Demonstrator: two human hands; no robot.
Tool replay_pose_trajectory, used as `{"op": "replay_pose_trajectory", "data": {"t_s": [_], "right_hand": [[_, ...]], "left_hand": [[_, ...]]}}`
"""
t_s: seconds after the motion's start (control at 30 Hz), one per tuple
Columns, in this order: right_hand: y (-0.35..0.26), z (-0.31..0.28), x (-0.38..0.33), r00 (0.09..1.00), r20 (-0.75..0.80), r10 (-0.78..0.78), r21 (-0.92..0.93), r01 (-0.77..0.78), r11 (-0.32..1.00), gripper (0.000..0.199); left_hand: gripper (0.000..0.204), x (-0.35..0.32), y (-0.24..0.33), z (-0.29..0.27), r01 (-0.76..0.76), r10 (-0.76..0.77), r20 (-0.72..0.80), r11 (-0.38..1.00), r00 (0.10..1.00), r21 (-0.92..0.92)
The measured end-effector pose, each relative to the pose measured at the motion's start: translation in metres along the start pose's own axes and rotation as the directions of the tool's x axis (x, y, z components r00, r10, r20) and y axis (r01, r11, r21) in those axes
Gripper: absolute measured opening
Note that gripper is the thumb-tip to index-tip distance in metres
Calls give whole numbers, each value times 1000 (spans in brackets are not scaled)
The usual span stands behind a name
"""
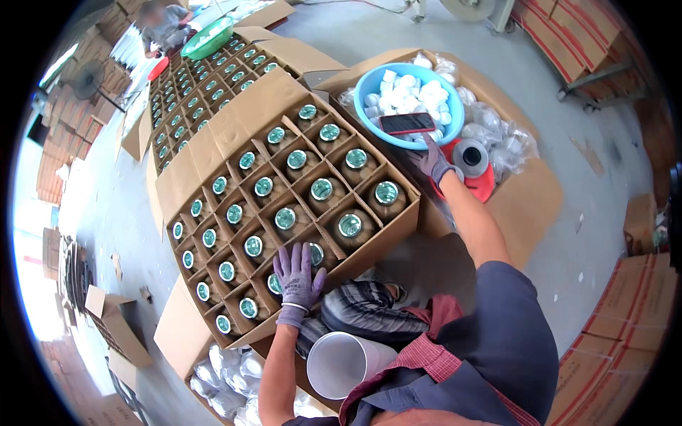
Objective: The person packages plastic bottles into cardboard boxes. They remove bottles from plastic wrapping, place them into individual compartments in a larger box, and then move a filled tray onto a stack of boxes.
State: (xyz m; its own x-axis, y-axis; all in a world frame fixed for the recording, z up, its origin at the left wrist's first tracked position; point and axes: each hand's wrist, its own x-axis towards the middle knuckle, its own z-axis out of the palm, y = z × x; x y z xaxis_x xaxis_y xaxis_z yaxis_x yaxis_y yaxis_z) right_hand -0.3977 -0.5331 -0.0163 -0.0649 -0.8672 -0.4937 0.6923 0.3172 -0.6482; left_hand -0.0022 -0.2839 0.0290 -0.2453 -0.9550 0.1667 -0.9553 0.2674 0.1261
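Jars (284, 218) with teal-green lids stand in the cardboard dividers of an open carton (398, 227) on the floor; the left hand (298, 278), gloved in purple, lies flat and spread on the lids at the near corner, gripping nothing; to the right, the right hand (435, 162) reaches to the blue bowl (369, 85) of white caps, fingers loosely extended beside a phone (406, 123), holding nothing visible; pressing evenly would likely steady the carton best.
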Motion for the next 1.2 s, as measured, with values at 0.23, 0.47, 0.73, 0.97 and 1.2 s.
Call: {"op": "replay_pose_trajectory", "data": {"t_s": [0.23,0.47,0.73,0.97,1.2], "right_hand": [[-44,-10,42,997,-83,-1,62,6,998,35],[-68,36,6,968,201,-149,-255,198,947,38],[-94,99,-75,879,476,33,-492,235,838,32],[-76,162,-120,849,337,407,-884,137,446,41],[-9,186,-152,873,482,-79,-687,321,-652,85]], "left_hand": [[72,5,5,-10,4,1,55,996,998,-91],[68,-2,1,-3,33,-30,25,993,999,-117],[52,82,-31,-50,130,-528,-47,292,848,-948],[61,75,-59,-98,70,-293,287,-578,912,-813],[49,10,30,-78,87,-511,338,-451,790,-888]]}}
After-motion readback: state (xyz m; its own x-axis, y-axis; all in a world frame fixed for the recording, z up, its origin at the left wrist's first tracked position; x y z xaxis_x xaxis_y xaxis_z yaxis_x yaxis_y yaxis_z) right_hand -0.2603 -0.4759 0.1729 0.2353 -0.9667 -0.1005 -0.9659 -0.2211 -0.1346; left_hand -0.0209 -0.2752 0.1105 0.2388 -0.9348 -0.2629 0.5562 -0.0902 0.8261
